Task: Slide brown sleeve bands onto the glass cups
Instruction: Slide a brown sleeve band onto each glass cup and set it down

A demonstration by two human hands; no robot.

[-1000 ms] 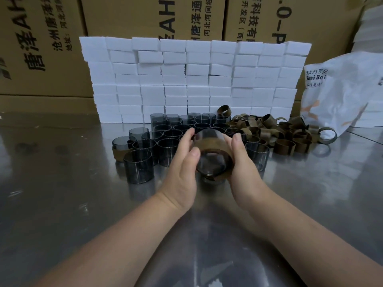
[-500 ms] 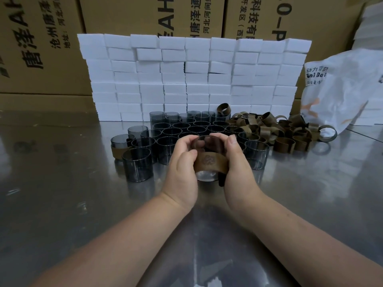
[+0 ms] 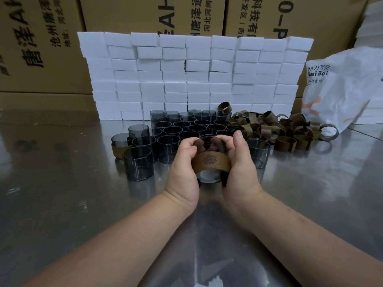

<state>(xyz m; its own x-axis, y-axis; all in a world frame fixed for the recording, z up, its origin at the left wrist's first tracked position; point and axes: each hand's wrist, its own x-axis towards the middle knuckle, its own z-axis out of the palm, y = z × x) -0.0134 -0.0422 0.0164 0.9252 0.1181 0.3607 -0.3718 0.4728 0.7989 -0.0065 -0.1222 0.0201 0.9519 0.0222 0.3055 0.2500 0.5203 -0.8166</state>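
- Near centre: left hand [image 3: 183, 162] and right hand [image 3: 240, 162] both hold one glass cup [image 3: 209, 176], fingers curled and clamped on its sides.
- Brown band [image 3: 211, 162] sits round the cup's middle, stamped mark facing near; glass shows above and below it.
- Cup's base seems to rest on the metal table [image 3: 62, 204]; the palms hide its edges.
- Just beyond: cluster of bare cups [image 3: 186, 127], upright and packed close. One banded cup [image 3: 121, 149] at its left edge.
- Right of the cluster: heap of loose bands [image 3: 286, 129].
- Far: wall of white blocks [image 3: 194, 75], cardboard boxes [image 3: 41, 48] behind it, white bag [image 3: 342, 90] at right.
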